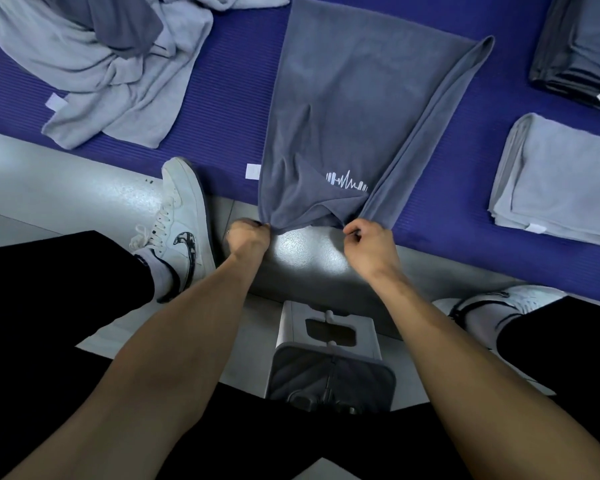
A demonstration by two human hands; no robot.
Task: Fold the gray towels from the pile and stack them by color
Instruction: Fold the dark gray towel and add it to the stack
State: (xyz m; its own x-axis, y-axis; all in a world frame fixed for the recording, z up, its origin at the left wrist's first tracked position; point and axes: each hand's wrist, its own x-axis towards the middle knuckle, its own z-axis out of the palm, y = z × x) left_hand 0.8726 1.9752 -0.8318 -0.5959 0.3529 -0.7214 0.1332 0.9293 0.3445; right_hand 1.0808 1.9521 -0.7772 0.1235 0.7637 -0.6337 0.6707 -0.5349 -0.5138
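A dark gray towel [357,109] with a white logo lies lengthwise on the blue mat [229,109], its near end lifted off the mat's edge. My left hand [248,237] pinches its near left corner. My right hand [369,245] pinches the near right corner, where a narrow strip of the towel runs back to the far right. An unfolded pile of light gray and dark gray towels [101,60] sits at the far left. A folded light gray stack [561,181] lies at the right, a folded dark gray stack [582,46] behind it.
My white sneakers [181,220] rest on the glossy gray floor at the mat's near edge, one on each side of my arms. A white and gray stool [329,351] stands between my legs. Bare mat shows between the towel and the pile.
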